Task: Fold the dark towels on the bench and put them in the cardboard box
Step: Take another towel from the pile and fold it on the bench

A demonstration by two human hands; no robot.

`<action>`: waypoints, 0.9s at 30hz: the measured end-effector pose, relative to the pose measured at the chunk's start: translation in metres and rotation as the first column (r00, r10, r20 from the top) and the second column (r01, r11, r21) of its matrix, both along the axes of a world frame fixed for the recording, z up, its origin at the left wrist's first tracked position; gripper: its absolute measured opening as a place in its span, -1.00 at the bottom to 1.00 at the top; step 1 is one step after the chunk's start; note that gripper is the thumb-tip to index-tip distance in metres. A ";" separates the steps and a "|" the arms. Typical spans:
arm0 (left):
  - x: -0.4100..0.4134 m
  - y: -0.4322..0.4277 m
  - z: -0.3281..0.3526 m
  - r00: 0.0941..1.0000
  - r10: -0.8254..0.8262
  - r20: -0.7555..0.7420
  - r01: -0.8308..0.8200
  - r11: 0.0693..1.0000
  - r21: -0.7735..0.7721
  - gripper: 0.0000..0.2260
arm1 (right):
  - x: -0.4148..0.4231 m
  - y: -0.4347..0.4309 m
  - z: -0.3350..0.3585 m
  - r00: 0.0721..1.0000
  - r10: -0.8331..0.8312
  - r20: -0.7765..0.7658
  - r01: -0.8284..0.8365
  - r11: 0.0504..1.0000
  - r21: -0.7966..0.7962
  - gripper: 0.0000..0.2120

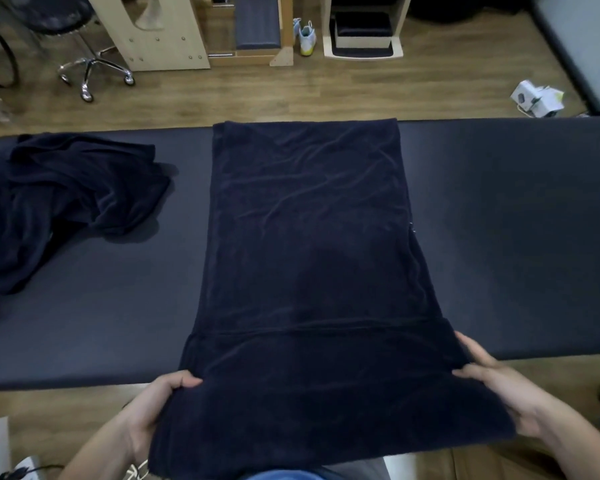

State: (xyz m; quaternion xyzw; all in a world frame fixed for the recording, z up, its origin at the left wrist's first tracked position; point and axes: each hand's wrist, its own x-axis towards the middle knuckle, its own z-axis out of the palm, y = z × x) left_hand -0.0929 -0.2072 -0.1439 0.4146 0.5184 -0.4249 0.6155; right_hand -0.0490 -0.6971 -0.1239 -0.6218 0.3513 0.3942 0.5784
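A dark towel [309,237] lies spread flat across the counter [499,237], its near end hanging over the front edge. The left hand [153,407] and right hand [506,393] grip its near corners, fingers clamped on cloth. A crumpled towel heap [59,202] sits far left.

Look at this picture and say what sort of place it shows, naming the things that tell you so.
Probably a massage or therapy room: a long dark padded bench with dark towels on it, one spread flat and others heaped, plus a chrome-based wheeled stool on a wooden floor.
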 end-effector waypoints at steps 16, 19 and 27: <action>0.111 0.009 -0.006 0.964 -0.054 0.259 -0.042 0.936 0.351 -0.80 | 0.132 0.013 0.001 0.972 -0.196 0.132 0.211 0.971 -0.113 -0.67; 0.099 0.000 -0.032 0.889 -0.246 0.385 0.008 0.852 0.524 -0.77 | 0.114 0.018 -0.021 0.976 0.123 0.179 -0.052 0.933 -0.357 -0.61; 0.040 -0.053 -0.039 0.680 -0.654 0.333 -0.131 0.339 0.932 -0.79 | 0.072 0.026 -0.049 0.915 0.292 0.279 -0.077 0.803 -0.591 -0.82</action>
